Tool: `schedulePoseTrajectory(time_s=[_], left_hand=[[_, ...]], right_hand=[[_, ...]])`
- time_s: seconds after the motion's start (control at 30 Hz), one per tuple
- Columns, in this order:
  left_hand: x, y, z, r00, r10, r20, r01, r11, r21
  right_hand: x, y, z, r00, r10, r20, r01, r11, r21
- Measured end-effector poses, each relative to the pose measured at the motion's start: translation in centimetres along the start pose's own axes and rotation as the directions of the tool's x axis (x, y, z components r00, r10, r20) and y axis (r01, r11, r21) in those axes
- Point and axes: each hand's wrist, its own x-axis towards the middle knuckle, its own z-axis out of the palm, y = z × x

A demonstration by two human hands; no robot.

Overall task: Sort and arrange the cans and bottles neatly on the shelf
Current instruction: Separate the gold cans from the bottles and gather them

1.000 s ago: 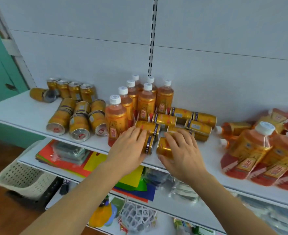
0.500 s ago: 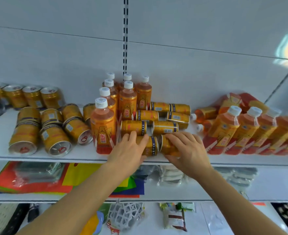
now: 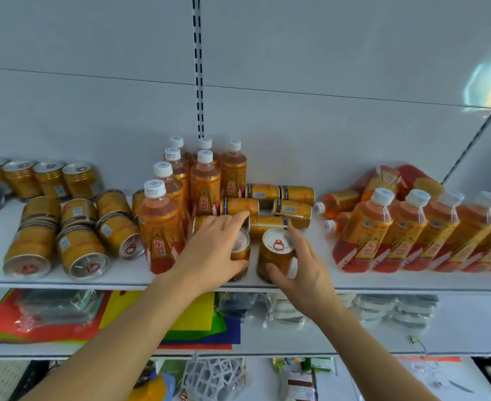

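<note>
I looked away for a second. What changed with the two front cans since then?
Both were tipped from lying to upright: the left hand grips the left can, the right hand grips the right can. The cans lying behind and the bottles stayed put.

The white shelf [image 3: 305,280] carries gold cans and orange bottles. At nine o'clock, large cans [image 3: 50,244] lie on their sides, with upright ones [image 3: 47,178] behind. At centre, upright bottles [image 3: 203,180] stand together; beside them toward three o'clock, slim cans [image 3: 282,206] lie sideways, two cans [image 3: 276,256] upright before them. At three o'clock, a bottle row [image 3: 412,227] leans.
</note>
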Motion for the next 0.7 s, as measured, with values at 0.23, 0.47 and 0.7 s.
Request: schedulePoseTrajectory(time_s=[0.23,0.47,0.7], left_hand=[[-2.0,1.3,4.0,0.931,-0.318,-0.178,0.241,0.903,-0.355],[-3.8,1.7,4.3,0.876,-0.408,-0.259,0.254,0.844,-0.472],[-9.5,-1.0,2.0,0.868,-0.385,-0.312,0.15,0.804,-0.575]], right_hand=[[-0.1,0.5,1.1,0.999,0.035,-0.026,-0.031,0.988,0.153],[-0.7,-0.8,0.9,0.994,0.02,-0.11,0.002,0.979,0.201],[-3.4,-7.0,1.4,0.975,-0.136,-0.178,0.174,0.961,0.217]])
